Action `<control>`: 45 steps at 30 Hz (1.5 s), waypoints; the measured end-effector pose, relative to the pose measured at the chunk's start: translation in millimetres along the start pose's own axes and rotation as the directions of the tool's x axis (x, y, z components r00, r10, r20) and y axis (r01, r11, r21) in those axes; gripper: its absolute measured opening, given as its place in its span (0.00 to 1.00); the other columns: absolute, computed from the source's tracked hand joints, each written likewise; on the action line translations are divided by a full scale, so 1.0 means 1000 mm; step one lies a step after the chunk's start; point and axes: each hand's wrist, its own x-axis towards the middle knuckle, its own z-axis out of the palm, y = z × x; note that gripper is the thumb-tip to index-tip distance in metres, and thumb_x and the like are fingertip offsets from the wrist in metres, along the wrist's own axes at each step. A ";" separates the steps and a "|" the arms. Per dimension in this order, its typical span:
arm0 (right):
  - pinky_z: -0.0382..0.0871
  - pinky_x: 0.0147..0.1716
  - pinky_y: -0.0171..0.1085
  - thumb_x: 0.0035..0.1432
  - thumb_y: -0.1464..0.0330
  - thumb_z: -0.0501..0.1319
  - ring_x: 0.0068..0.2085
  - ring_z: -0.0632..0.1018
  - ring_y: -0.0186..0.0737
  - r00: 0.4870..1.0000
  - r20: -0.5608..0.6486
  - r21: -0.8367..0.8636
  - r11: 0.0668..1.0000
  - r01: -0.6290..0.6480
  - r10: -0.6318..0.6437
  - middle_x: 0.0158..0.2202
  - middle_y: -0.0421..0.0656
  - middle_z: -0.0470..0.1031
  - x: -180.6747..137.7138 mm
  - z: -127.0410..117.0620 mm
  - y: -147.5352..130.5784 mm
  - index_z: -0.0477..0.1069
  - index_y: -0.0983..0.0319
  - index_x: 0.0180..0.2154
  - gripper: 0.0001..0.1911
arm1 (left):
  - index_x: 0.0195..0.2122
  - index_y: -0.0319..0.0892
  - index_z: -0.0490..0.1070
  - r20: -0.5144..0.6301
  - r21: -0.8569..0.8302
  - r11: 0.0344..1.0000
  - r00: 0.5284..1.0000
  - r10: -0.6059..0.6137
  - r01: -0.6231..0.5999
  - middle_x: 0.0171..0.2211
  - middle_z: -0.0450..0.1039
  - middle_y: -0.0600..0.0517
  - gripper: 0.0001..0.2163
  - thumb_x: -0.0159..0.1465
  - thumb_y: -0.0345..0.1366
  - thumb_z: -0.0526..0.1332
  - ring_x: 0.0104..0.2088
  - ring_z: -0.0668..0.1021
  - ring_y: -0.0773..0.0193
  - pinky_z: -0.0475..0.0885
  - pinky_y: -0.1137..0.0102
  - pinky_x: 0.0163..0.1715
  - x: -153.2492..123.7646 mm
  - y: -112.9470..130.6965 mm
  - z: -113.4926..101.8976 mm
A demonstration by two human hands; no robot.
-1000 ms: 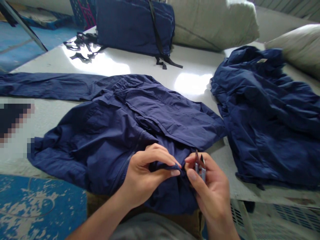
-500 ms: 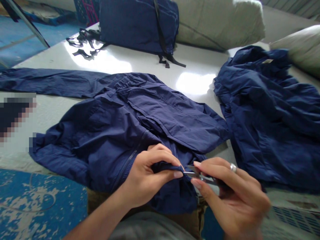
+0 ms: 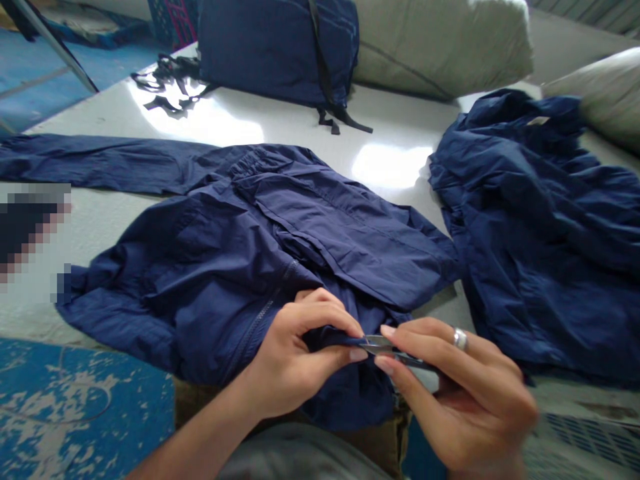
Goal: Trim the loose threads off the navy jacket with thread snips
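Observation:
A navy jacket (image 3: 200,267) with a zipper lies spread over the table's front edge, one sleeve stretched to the left. My left hand (image 3: 305,353) pinches a fold of the jacket's fabric between thumb and fingers. In my right hand (image 3: 465,387), which wears a ring, is a pair of small metal thread snips (image 3: 383,345), held between thumb and fingers. The blade tips meet the fabric edge right at my left fingertips. Whether a thread lies between the blades is too small to tell.
Another navy garment (image 3: 540,240) lies crumpled on the right of the white table (image 3: 300,123). At the back stand a strapped navy bundle (image 3: 260,53) and large pale sacks (image 3: 440,47). Black strap scraps (image 3: 173,83) lie at the back left. The floor (image 3: 60,413) is worn blue.
My right hand has shifted slightly left, bringing the snips against the fabric edge, and its thumb and finger have drawn closer together, narrowing the blades. My left hand holds nearly still.

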 end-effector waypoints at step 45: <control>0.77 0.28 0.36 0.55 0.79 0.69 0.28 0.82 0.38 0.999 0.043 -0.068 0.997 0.029 -0.027 0.32 0.42 0.83 0.006 -0.002 -0.007 0.79 0.60 0.44 0.15 | 0.31 0.40 0.81 0.011 0.018 0.999 0.999 0.030 -0.031 0.30 0.81 0.49 0.04 0.59 0.26 0.72 0.35 0.76 0.61 0.68 0.64 0.41 0.002 0.004 0.001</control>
